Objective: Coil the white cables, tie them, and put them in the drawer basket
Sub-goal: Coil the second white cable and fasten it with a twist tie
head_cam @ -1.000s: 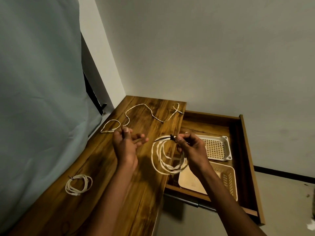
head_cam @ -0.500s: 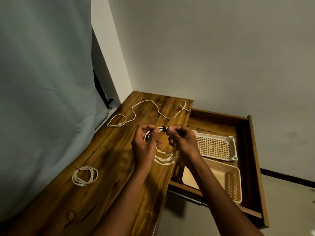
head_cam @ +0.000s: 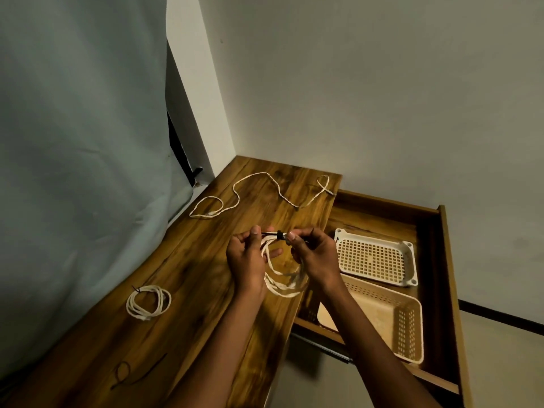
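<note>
Hands now together: left hand (head_cam: 247, 260) and right hand (head_cam: 312, 254) pinch black tie (head_cam: 279, 234) on coiled white cable (head_cam: 282, 285); tying underway, beige plastic basket (head_cam: 409, 334) at 4 o'clock.

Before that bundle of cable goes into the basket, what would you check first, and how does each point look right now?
1. Coil held by both hands, left hand and right hand: ok.
2. Black tie around the coil: ok.
3. Tie pulled tight: cannot tell.
4. Drawer open: ok.
5. Deep basket has room: ok.
6. All cables coiled: not ok, a loose cable lies on the desk.
</note>
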